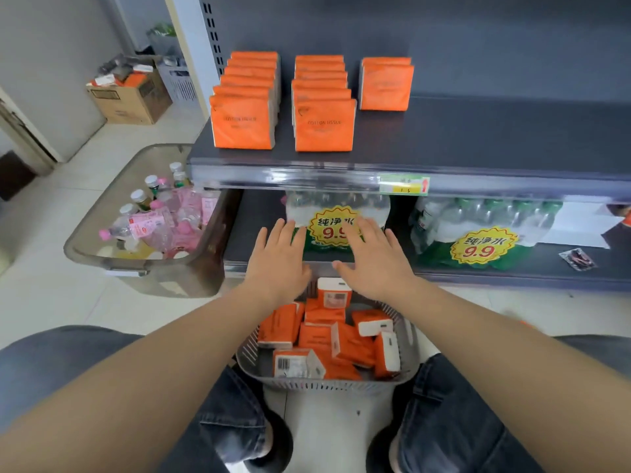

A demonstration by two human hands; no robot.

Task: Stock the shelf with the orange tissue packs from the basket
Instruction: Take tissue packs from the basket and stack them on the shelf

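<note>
Both hands hover palm-down above the far end of the basket, fingers spread and gripping nothing — left hand, right hand. The orange tissue packs lie jumbled in the basket; three rows stand upright on the shelf, and the right row is the shortest. Recommended procedure: lower onto the topmost pack, grasp it by its narrow sides, turn the printed face forward, and set it upright in front of the right row — flush with its neighbours.
</note>
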